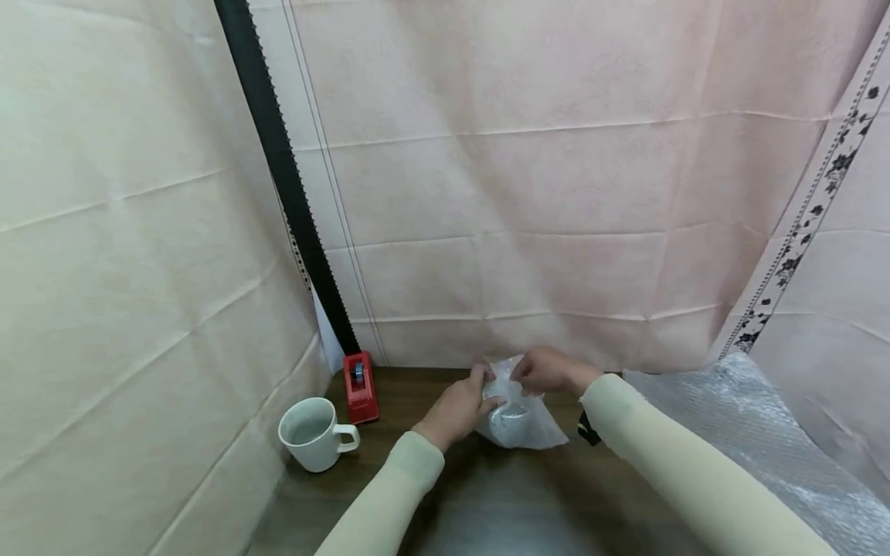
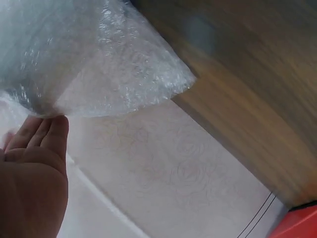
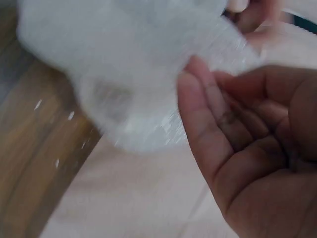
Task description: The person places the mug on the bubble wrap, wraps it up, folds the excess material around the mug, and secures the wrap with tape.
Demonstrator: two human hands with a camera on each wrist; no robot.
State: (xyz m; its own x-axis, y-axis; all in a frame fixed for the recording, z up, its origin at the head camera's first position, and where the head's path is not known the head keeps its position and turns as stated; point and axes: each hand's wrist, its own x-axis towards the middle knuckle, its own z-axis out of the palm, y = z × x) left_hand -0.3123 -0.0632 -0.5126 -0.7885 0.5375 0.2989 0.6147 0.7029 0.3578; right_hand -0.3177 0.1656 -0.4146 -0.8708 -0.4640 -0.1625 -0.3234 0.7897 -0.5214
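A bundle of bubble wrap (image 1: 516, 432) stands on the wooden table, and a pale rounded shape shows through its front. My left hand (image 1: 455, 409) grips its left side, thumb across the front and fingers behind. In the left wrist view, the fingertips (image 2: 58, 126) press at the wrap's lower edge (image 2: 124, 94). From the right, my right hand (image 1: 552, 371) pinches the gathered wrap near the top with curled fingers. The right wrist view shows this hand (image 3: 247, 134) close up at the blurred wrap (image 3: 124, 64), the left hand partly visible behind it.
A white mug (image 1: 316, 436) stands to the left, handle toward the bundle. Behind it sits a red tape dispenser (image 1: 361, 390). A larger bubble wrap sheet (image 1: 758, 432) spreads over the right side. Pale cloth (image 1: 528, 193) hangs at the table's back edge. Something small and black (image 1: 588, 429) shows beneath the right sleeve.
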